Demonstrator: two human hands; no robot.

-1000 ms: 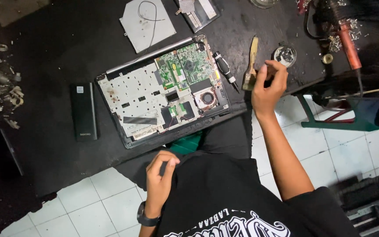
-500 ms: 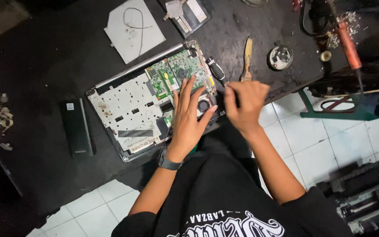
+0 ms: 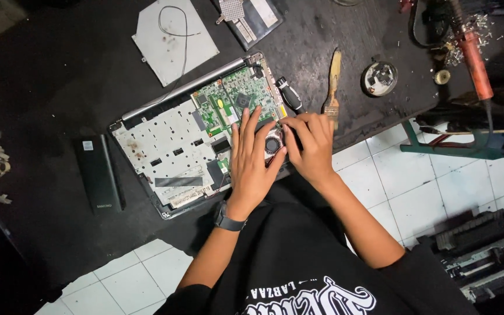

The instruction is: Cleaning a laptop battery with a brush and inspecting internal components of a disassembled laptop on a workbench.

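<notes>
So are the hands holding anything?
Cannot tell. The left hand lies flat on the opened laptop by its fan; the right hand curls beside it, fingers hidden.

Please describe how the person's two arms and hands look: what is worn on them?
Both hands, left hand and right hand, are bare, without gloves or rings that I can see. The left wrist carries a dark wristwatch with a dark strap. Short black sleeves of a printed T-shirt leave the forearms uncovered.

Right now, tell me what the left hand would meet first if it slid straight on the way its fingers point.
The left hand points up across the opened laptop. Its fingertips already rest on the green circuit board, so it would cross that first, then probably the laptop's far edge.
</notes>
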